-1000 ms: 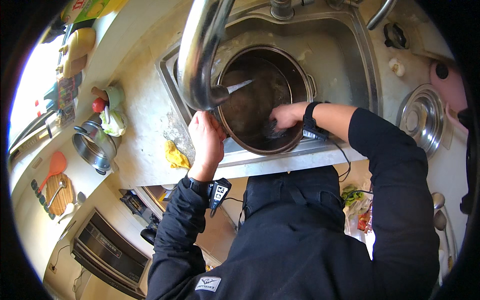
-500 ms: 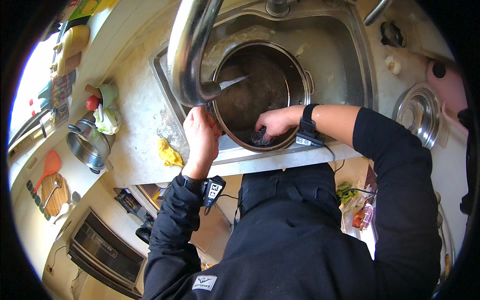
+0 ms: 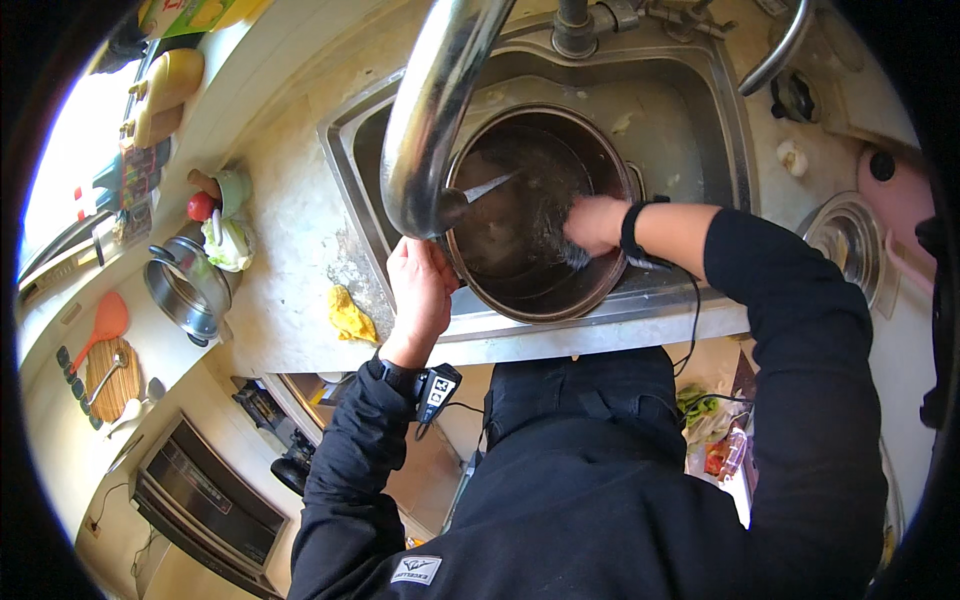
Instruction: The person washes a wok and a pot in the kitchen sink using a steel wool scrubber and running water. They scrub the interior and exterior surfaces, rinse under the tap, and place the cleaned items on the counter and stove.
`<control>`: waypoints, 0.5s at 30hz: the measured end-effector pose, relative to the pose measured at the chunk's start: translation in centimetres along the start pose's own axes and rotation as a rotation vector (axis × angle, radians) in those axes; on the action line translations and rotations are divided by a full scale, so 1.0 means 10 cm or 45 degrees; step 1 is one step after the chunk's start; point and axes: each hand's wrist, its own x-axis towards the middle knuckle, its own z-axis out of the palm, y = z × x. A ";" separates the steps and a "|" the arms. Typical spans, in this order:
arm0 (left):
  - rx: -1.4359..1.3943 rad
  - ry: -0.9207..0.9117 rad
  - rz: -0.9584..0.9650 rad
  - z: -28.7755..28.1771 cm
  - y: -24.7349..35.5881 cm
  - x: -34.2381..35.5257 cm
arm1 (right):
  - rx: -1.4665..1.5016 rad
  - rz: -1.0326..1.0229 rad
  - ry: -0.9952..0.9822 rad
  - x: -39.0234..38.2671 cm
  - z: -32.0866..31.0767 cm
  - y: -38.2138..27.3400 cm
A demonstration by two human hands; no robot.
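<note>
A deep metal pot [image 3: 511,312] stands in the sink, brownish water inside it. My left hand [image 3: 420,288] is closed at the pot's left rim, where it grips the pot; the handle there is hidden by my fingers. Inside, by the right wall, my right hand [image 3: 597,222] is closed on a dark, wiry steel wool scrubber [image 3: 575,255], partly covered by the fingers. From the faucet [image 3: 425,130], which arches over the pot's left side, a thin stream of water [image 3: 490,186] runs into the pot.
The metal sink [image 3: 738,150] surrounds the pot. On the left counter lie a yellow cloth [image 3: 350,315] and a glass lid [image 3: 187,288], near a leafy vegetable [image 3: 229,246]. At right are a garlic bulb [image 3: 792,157], a metal bowl [image 3: 845,235] and a pink board [image 3: 890,190].
My right hand has moved with the scrubber from the pot's near wall toward its right side. My left hand keeps its place at the rim. The whole view has shifted slightly.
</note>
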 end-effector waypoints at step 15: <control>0.052 -0.033 -0.052 0.04 0.04 -0.04 | 3.394 -0.267 1.018 0.47 -1.00 -0.56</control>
